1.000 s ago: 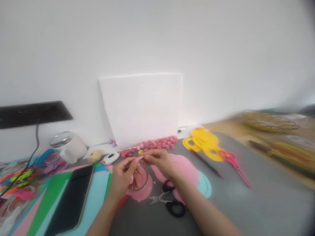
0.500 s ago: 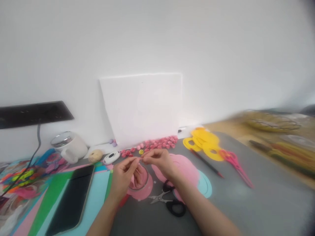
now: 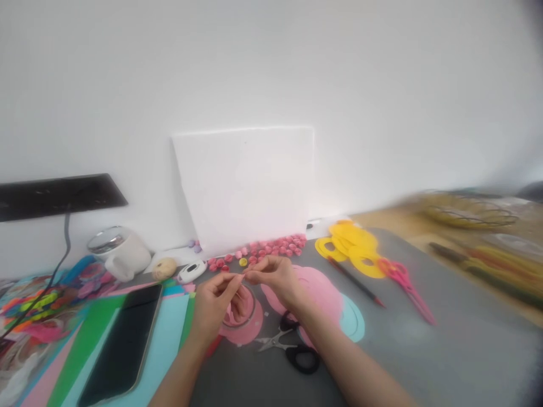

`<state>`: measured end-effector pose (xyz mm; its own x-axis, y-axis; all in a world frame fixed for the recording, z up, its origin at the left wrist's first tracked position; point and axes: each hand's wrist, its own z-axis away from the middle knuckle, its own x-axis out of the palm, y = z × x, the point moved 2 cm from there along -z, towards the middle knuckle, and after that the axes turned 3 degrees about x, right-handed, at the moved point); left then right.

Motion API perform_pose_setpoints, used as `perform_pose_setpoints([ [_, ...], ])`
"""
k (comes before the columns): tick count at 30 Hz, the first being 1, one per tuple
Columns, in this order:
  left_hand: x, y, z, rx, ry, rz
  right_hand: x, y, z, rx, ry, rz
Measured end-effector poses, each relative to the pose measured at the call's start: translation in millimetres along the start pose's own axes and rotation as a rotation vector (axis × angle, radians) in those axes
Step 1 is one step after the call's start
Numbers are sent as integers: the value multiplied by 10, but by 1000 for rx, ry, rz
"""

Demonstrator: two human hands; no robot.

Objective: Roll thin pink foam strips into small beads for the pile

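Note:
My left hand (image 3: 212,302) and my right hand (image 3: 275,278) meet above the grey mat (image 3: 424,350). Both pinch the ends of a thin pink paper strip (image 3: 242,276) between their fingertips. The strip trails down into a pink coil (image 3: 240,314) under the left hand. Black-handled scissors (image 3: 292,345) lie just below my right wrist, on pink paper discs (image 3: 322,288). A row of small pink rolled paper pieces (image 3: 271,249) lies beyond the hands, in front of a white sheet (image 3: 244,186) propped on the wall.
A black phone (image 3: 123,339) lies on green and blue paper at the left. A white mug (image 3: 121,254), yellow paper rings (image 3: 352,246), a pencil (image 3: 356,281) and pink scissors (image 3: 405,285) are around. A wire basket (image 3: 466,212) stands at the far right.
The fingertips have drawn a little closer together on the strip. Nothing else has moved.

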<state>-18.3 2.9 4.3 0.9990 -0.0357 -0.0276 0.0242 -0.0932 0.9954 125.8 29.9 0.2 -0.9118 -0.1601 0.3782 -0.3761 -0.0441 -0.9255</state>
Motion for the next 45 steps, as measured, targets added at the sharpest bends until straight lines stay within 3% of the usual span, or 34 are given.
perform_pose_setpoints([
  [14, -1, -13, -1, 17, 8, -2, -37, 21, -26, 46, 59, -9],
  [24, 9, -6, -1, 49, -45, -9, -14, 22, -28, -23, -7, 1],
  [27, 39, 16, 7, 86, -39, -85, -13, 18, -35, -29, -25, 16],
  [30, 9, 61, -15, 192, 80, -330, -14, 4, -37, -26, -13, 21],
  [32, -100, 135, -44, 305, 224, -565, -15, -4, -36, -15, -1, 15],
  [34, -301, 209, -78, 308, 268, -891, -16, -3, -36, 4, -3, 16],
  [36, -614, 234, -105, 153, 211, -1282, -19, 9, -40, 24, -11, 24],
  [38, -1016, 185, -102, -123, 173, -1508, -23, 24, -47, 42, -18, 29],
  [41, -1512, -4, -69, -362, 57, -1493, -33, 39, -52, 61, -15, 10],
  [43, -1668, -130, -50, -399, 39, -1466, -43, 38, -52, 65, -12, 9],
  [45, -1693, -206, -34, -432, 92, -1486, -57, 34, -53, 58, -3, 25],
])
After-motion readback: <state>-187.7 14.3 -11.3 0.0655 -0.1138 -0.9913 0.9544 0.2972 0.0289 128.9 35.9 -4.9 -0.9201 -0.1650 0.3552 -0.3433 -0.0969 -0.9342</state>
